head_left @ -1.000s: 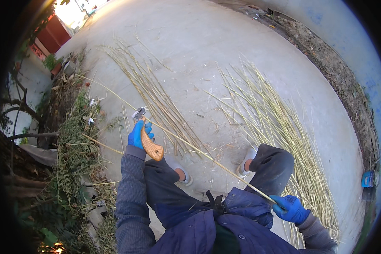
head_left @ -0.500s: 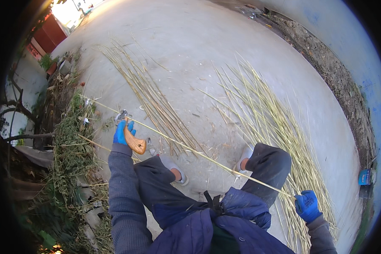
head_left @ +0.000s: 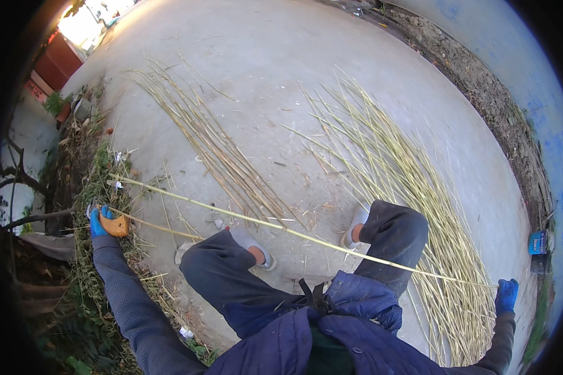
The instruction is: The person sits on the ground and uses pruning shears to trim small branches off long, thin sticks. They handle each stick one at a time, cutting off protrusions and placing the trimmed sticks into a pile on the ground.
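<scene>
My left hand (head_left: 98,223), in a blue glove, is closed around a wooden-handled tool (head_left: 116,226) at the left, over the leafy debris. The tool's curved handle shows, while its working end is too small to make out. Far to the right, my right hand (head_left: 507,296), also blue-gloved, grips one end of a long pale green stalk (head_left: 288,230). This stalk slants across above my knees, its other end reaching up left past my left hand. The tool and the stalk are apart.
Brownish stalks (head_left: 213,140) lie on the concrete floor (head_left: 244,50) ahead of me. A large heap of pale green stalks (head_left: 431,219) lies to the right. Stripped leaves and stems (head_left: 97,262) are piled at the left. A blue container (head_left: 537,242) stands by the right wall.
My left hand has moved left and down with the tool, away from the stalk. My right hand has moved farther right, drawing the stalk along with it.
</scene>
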Tool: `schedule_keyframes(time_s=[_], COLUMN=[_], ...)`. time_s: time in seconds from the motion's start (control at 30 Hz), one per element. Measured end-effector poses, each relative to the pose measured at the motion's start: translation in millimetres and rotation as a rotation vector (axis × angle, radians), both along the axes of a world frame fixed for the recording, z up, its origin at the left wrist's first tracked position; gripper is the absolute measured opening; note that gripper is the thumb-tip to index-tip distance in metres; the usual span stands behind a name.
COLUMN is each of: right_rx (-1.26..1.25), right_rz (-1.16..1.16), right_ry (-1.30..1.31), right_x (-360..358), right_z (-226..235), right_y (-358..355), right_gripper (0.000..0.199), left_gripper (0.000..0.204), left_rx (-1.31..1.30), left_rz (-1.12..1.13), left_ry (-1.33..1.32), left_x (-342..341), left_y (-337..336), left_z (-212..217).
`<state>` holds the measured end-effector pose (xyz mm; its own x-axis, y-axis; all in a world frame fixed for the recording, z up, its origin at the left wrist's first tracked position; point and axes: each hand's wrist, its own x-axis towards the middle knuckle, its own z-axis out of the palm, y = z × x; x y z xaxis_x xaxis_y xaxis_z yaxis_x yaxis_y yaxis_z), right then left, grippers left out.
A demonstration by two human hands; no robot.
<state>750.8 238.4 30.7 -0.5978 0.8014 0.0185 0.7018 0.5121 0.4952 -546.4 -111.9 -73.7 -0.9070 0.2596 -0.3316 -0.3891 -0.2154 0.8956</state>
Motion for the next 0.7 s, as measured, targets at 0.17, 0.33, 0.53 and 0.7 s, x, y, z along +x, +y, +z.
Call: schedule_keyframes(time_s=[0.17,0.33,0.53,0.7], right_rx=[0.022,0.106,0.064,-0.101], right_rz=[-0.053,-0.111,-0.323,-0.611], right_ry=[-0.075,-0.056,-0.217,-0.331], right_x=[-4.8,-43.2,-88.9,-113.0], right_z=[-14.5,-45.5,-69.9,-86.7], right_y=[13.6,29.2,43.1,42.5], right_gripper=[0.023,0.007,0.012,0.015], left_gripper=[0.072,0.091,0.083,0.083], left_rx=[-0.023,-0.145,-0.394,-0.531], left_rz=[-0.071,-0.386,-0.561,-0.727], left_ry=[0.080,0.052,0.127,0.158], left_x=[12.0,55.7,164.7,246.6], left_y=[-12.0,30.1,137.4,205.9], left_z=[-12.4,-53.0,-77.0,-84.5])
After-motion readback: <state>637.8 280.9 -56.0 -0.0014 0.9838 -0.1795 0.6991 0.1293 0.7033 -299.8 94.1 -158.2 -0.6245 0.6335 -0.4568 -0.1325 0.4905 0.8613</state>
